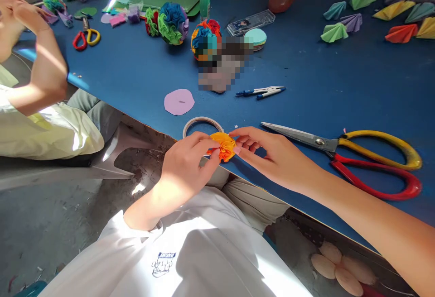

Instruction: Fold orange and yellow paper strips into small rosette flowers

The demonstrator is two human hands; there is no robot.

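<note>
Blue tabletop (136,75) fills the head view; at its near edge the left hand (185,165) and right hand (268,154) both pinch a ruffled orange paper flower (222,145); big scissors (356,154) lie just right.

Paper flower (222,146) sits at table (340,88) edge between both hands; tape ring (202,125) behind it, scissors (356,156) right, disc (179,102) beyond.

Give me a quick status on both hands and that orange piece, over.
Left hand and right hand both pinching the orange ruffled piece at the table edge. Tape ring touching behind it. Large scissors lying apart, beside the right hand.
</note>
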